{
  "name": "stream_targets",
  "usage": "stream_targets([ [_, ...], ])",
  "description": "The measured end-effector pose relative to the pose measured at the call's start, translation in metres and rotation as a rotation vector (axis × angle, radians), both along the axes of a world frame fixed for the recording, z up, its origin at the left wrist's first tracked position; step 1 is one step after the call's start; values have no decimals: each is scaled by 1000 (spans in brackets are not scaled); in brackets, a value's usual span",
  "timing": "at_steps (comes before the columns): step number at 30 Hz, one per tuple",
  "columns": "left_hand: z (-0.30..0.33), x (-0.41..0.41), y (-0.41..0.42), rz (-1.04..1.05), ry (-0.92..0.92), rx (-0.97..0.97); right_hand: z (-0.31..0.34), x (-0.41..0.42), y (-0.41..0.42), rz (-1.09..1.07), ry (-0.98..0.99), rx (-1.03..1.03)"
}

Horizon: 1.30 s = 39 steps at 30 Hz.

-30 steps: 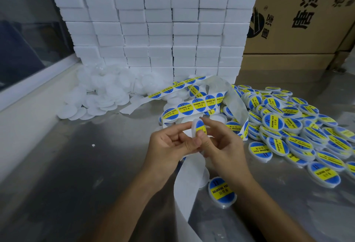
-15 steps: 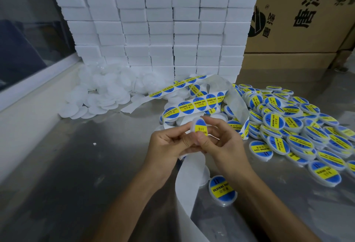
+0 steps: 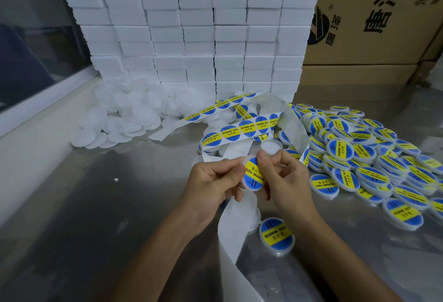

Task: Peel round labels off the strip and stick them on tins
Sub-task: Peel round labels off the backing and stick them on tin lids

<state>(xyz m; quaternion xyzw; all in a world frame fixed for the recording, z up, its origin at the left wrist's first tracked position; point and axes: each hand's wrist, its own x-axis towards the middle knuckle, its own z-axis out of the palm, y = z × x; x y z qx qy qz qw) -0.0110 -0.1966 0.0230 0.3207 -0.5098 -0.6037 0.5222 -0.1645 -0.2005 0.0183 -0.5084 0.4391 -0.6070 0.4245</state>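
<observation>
Both hands meet above the table's middle: the left hand (image 3: 211,181) pinches a small tin (image 3: 253,177) by its edge to steady it, while the right hand (image 3: 285,179) thumbs the label flat. Finished tins (image 3: 374,157) pile toward the right edge, the strip (image 3: 242,131) behind.

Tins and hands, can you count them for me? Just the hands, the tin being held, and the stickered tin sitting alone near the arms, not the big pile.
hands: 2 (left hand, right hand)
held tin: 1
lone labelled tin: 1
Total: 4
</observation>
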Motion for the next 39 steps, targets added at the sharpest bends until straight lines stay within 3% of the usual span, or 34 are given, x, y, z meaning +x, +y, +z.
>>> stream_targets([
  [7, -4, 4, -7, 327, -46, -9, -4, 4, 1, 143, 39, -56],
  [13, 2, 2, 2, 165, -154, -137, 0, 6, 3, 37, -6, -34],
  [19, 4, 9, -4, 358, -144, -74, -5, 10, 1, 164, -19, 6],
  [24, 4, 3, -2, 340, -168, -94, -6, 4, -2, 75, 2, -37],
  [26, 4, 2, -2, 358, -145, -72, -6, 4, -1, 31, 76, -75],
  [31, 5, 5, -1, 412, -157, -59, -6, 3, 3, -38, 500, -372],
  [36, 2, 0, -1, 442, -221, -105, -6, 0, 2, -110, 570, -441],
  [39, -2, 1, -5, 637, -366, -270, -6, -10, -3, -143, 622, -392],
])
